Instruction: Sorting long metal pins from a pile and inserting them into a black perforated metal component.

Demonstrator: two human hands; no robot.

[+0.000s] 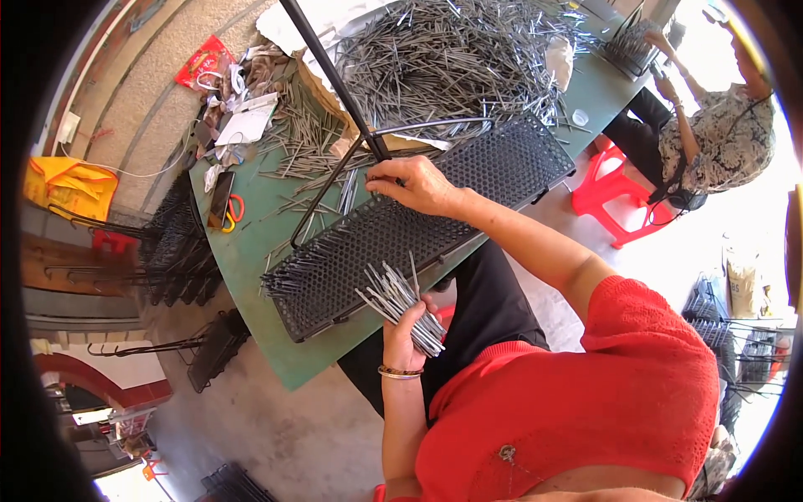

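My left hand point(406, 336), palm up near the table's front edge, is wrapped round a bundle of thin grey metal rods point(391, 294). A long black rack point(512, 161) full of round holes lies slantwise in front of me. Short dark rods point(303, 266) stand in the holes toward its left end. My right hand point(421, 186) is over the rack's far side, beside a black metal pole point(326, 67). Its thumb and fingers are pinched together, and I cannot make out what is between them. Thin black bars run from the pole to the rack.
A big heap of loose rods point(452, 63) covers the far part of the green table point(251, 293). Scissors point(234, 209) and a phone point(221, 197) lie at the left edge. Across the table, another person sits near a red stool point(615, 197). More black racks point(180, 243) hang at left.
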